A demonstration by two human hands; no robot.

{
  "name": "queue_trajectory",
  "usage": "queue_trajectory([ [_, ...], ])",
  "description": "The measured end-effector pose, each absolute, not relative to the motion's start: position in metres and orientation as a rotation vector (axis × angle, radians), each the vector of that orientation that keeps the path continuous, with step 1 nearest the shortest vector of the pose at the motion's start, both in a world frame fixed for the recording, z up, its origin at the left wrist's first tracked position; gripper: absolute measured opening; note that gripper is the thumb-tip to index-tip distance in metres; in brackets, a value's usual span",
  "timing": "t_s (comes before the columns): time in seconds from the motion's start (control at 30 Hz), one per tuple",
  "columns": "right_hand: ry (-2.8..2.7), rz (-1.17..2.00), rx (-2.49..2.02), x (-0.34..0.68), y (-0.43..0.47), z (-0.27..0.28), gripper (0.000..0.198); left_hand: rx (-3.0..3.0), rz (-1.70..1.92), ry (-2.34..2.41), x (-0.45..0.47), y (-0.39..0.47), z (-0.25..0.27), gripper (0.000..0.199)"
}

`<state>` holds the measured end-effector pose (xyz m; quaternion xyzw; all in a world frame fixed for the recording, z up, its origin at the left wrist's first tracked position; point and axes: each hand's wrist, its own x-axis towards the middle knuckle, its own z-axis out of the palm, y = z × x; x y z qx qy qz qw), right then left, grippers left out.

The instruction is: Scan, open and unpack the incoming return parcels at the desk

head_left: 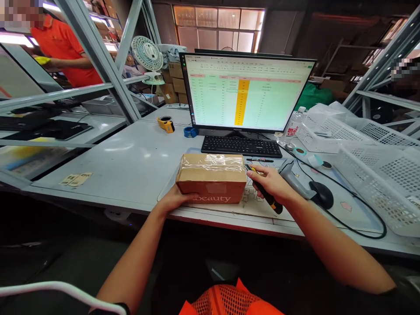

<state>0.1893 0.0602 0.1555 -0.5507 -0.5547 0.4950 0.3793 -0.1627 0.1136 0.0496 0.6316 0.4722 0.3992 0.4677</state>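
Note:
A brown cardboard box (212,178) with clear tape across its top stands at the table's front edge, the word "beauty" readable on its near side. My left hand (175,197) grips the box at its lower left corner, thumb along the near face. In my right hand (269,180) is a black and yellow utility knife (267,196), its tip end close to the box's right top edge. Whether the blade touches the tape I cannot tell. A pen (260,160) lies behind the box, and a grey barcode scanner (297,179) rests beside my right wrist.
Behind the box are a keyboard (241,146) and a monitor (246,94). To the right lie a black mouse (321,195), a looping cable, a bottle (293,124) and white plastic baskets (382,188). Tape rolls (166,124) sit left. A person in orange (70,48) stands beyond the metal frame.

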Motion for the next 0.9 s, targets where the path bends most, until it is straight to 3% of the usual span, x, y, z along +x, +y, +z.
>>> queue_trajectory([
  [0.27, -1.371, 1.313, -1.405, 0.177, 0.011, 0.151, 0.076, 1.686, 1.002, 1.139, -0.165, 0.115, 0.045, 0.094],
  [0.47, -1.461, 1.188, -1.526, 0.19, -0.001, 0.149, 0.089, 1.715, 1.105, 0.979, -0.164, 0.12, 0.036, 0.097],
  [0.53, -1.594, 0.956, -1.602, 0.206, 0.005, 0.162, 0.087, 1.7, 1.115, 0.922, -0.163, 0.121, 0.035, 0.099],
  [0.73, -2.277, -0.282, -1.474, 0.174, 0.049, 0.237, 0.05, 1.7, 1.16, 0.8, -0.164, 0.122, 0.037, 0.118],
  [0.9, -2.861, -0.624, -1.447, 0.06, 0.086, 0.262, 0.048, 1.705, 1.166, 0.769, -0.165, 0.119, 0.041, 0.124],
])
